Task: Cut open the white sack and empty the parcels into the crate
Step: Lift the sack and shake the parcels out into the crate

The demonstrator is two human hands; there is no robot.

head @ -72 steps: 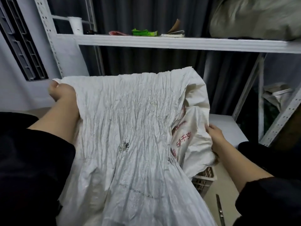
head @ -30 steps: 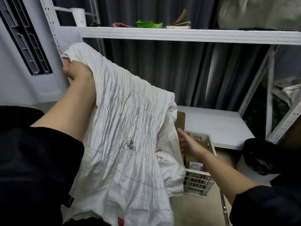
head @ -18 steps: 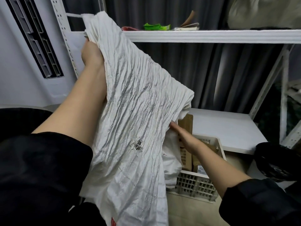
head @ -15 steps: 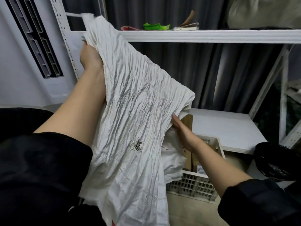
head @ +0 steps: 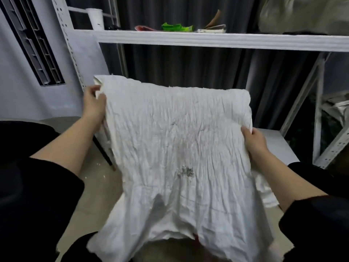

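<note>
The white sack (head: 175,148) hangs spread out flat and crumpled in front of me, with a small dark frayed spot near its middle. My left hand (head: 93,104) grips its upper left corner. My right hand (head: 254,141) grips its right edge, a little lower. The sack looks limp and slack. It hides the crate and the parcels; only a bit of white lattice shows under my right forearm.
A white metal rack stands behind the sack, its upper shelf (head: 207,39) holding a white cup (head: 96,18), green packaging (head: 176,27) and papers. A lower white shelf board (head: 273,144) lies at right. Dark curtains hang behind. A grey vent (head: 32,44) is on the left wall.
The sack has come down from the high left and is now spread wide in front of me. My right hand moved from under the sack to grip its right edge. The crate is now covered.
</note>
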